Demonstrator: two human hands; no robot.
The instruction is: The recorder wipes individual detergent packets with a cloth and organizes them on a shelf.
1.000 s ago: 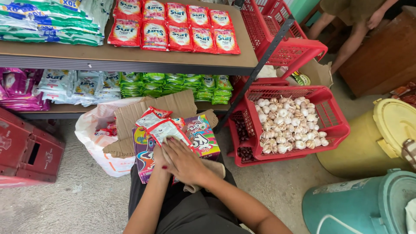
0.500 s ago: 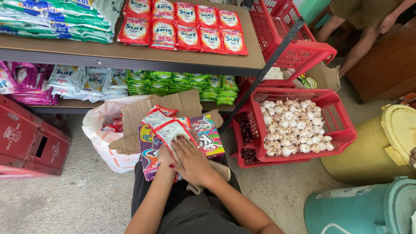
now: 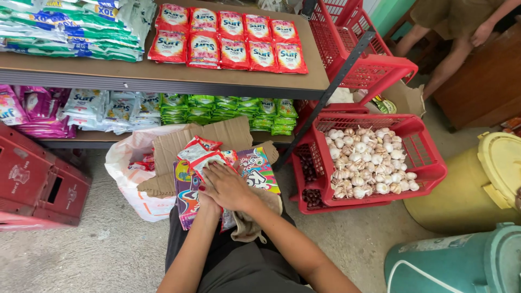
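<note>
Starting with the big stuff: the two-level shelf (image 3: 163, 81) of detergent packets sits straight beyond the grip, same as a second ago. The red basket (image 3: 429, 157) of garlic (image 3: 369, 163) is off to the right of the grip, with a yellow bin (image 3: 483, 184) and a teal bin (image 3: 461, 266) further right. A red crate (image 3: 38, 184) is well off to the left. A white plastic bag (image 3: 130, 179) and a torn piece of cardboard (image 3: 173, 146) sit just beyond and left of the hands.

What actually changed is small. A second ago the red-and-white sachets (image 3: 201, 149) were fanned out loose above the hands. Now the right hand (image 3: 228, 184) has slid forward and lies flat on them, fingers spread, pressing down rather than pinching. So the sachets are pinned under the grip on top of the colourful snack packs (image 3: 260, 171) on the person's lap, and only the far ends poke out.

The left hand (image 3: 203, 199) is tucked under the right, touching the near edge of the pile. It's mostly hidden, so there's no telling if it's closed on anything. A beige cloth (image 3: 255, 217) hangs just right of the wrists.
</note>
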